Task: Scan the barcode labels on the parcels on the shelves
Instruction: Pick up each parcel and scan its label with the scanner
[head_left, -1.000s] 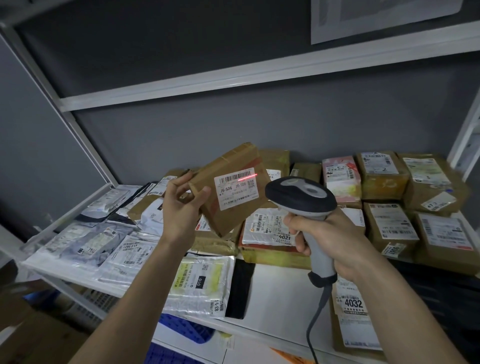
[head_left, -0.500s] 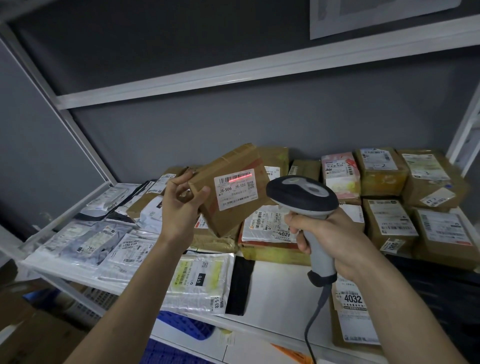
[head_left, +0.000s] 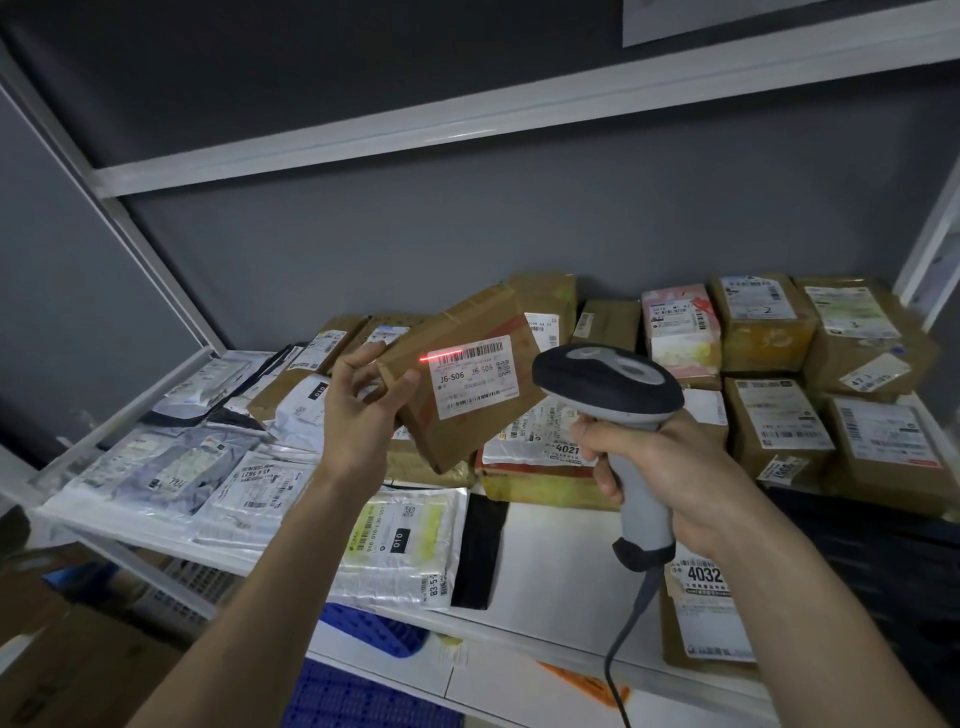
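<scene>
Left hand (head_left: 358, 410) fingers clamped on tilted parcel (head_left: 462, 384), right hand (head_left: 670, 467) fingers wrapped round scanner (head_left: 608, 384), cable cut off below

A white shelf (head_left: 545, 561) carries flat plastic mailers (head_left: 218, 478) at the left and near, with brown cardboard boxes (head_left: 779, 421) packed along the far right.

Bare shelf board (head_left: 550, 561) lies open between black pouch (head_left: 478, 551) and parcel 4032 (head_left: 706, 618).

A matt brown cardboard parcel (head_left: 467, 384) is wearing a smooth white paper label (head_left: 475, 376); the scanner (head_left: 618, 410) is showing matt grey plastic, and glossy plastic mailers (head_left: 400, 551) are shining along the painted white shelf's (head_left: 550, 561) front edge.
</scene>
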